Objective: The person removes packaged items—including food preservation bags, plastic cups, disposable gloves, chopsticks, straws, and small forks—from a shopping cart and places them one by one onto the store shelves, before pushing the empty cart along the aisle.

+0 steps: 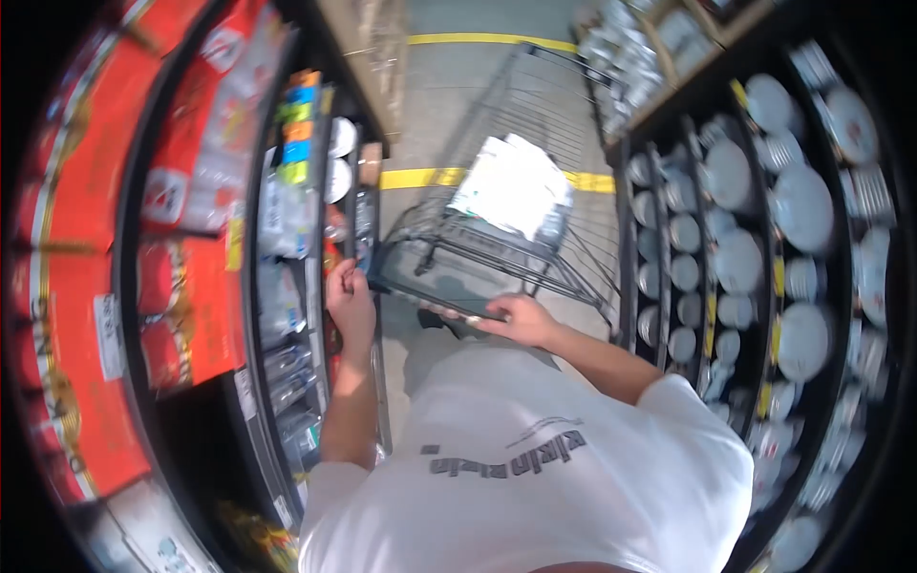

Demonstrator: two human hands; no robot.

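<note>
Ahead of me stands a black wire shopping cart [568,250] with white papers or packets [516,183] lying on it. Its dark handle bar [420,294] runs across in front of my body. My right hand [519,319] is closed round the right end of this bar. At the bar's left end, beside the left shelf, my left hand [350,285] is raised with curled fingers; whether it holds anything is too small to tell.
The left shelves hold red boxes [91,334] and small packaged goods [282,296]. White dishes [735,263] fill the right shelves. Yellow lines [406,179] cross the grey floor. Cardboard boxes [368,48] stand at the far left, and wrapped items [626,62] at the far right.
</note>
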